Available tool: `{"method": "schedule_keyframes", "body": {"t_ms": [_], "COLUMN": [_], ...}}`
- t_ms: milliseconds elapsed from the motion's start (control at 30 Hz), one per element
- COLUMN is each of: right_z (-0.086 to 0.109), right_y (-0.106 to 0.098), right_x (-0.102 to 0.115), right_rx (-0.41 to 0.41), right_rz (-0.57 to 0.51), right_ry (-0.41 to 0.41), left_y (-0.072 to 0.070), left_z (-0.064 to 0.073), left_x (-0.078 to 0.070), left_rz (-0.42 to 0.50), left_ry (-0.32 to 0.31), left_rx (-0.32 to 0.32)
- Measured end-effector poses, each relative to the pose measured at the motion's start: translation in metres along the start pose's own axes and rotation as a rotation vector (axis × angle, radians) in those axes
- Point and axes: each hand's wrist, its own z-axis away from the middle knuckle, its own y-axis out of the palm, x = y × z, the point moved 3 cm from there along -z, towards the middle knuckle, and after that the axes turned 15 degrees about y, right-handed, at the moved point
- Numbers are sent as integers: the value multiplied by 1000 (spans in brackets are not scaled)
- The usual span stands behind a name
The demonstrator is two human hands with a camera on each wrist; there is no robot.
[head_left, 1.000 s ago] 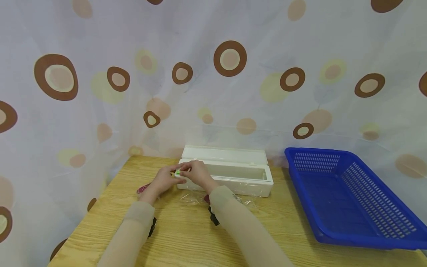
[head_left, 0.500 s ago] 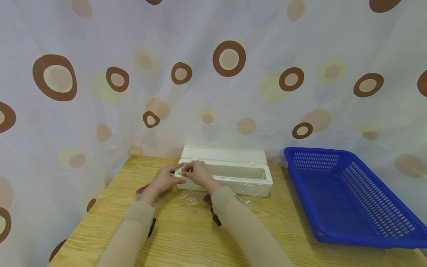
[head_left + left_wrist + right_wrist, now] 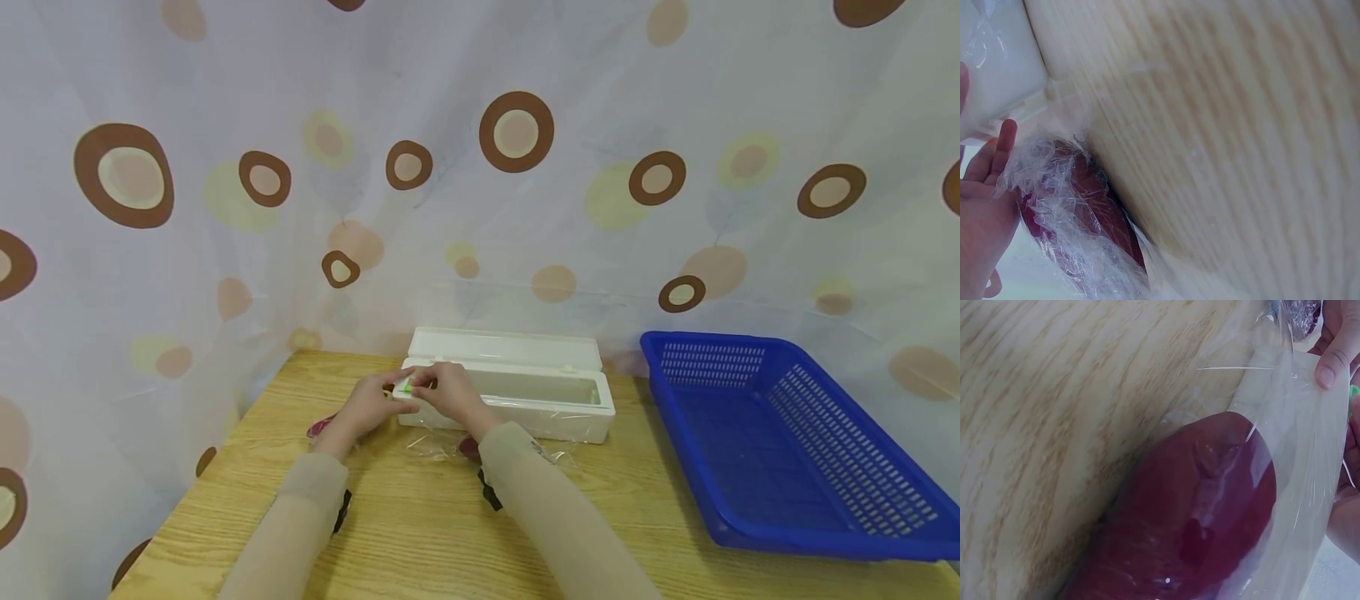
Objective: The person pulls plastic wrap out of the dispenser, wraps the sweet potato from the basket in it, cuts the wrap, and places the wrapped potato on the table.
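A long white cling film box [image 3: 517,421] stands at the back of the table, its lid [image 3: 502,344] tipped back. My left hand [image 3: 367,404] grips the box's left end, thumb at the front and fingers over the top. My right hand [image 3: 450,392] pinches a small green slider [image 3: 408,386] on the top near that end. Clear cling film [image 3: 1310,462] hangs down the box's front onto the table. Under the film, below my right forearm, lies a smooth dark red oblong [image 3: 1191,519]. Another dark red oblong [image 3: 1094,200], wrapped in crumpled film, lies beside my left hand.
A large blue plastic basket [image 3: 757,475] with perforated sides stands at the right of the wooden table [image 3: 420,533]. A white curtain [image 3: 585,242] with brown rings and pale dots hangs close behind the box and along the left.
My right hand has shifted slightly right with the green slider along the box top. The left hand stays at the box's left end.
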Motion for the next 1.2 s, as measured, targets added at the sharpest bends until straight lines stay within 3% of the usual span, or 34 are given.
{"method": "schedule_keyframes", "body": {"t_ms": [1200], "right_z": [7], "right_y": [-7], "right_x": [-4], "right_rx": [-13], "right_rz": [115], "right_ry": [-101], "left_y": [-1], "left_z": [0], "left_x": [-2], "left_rz": [-13], "left_ry": [-28], "left_rx": [10]}}
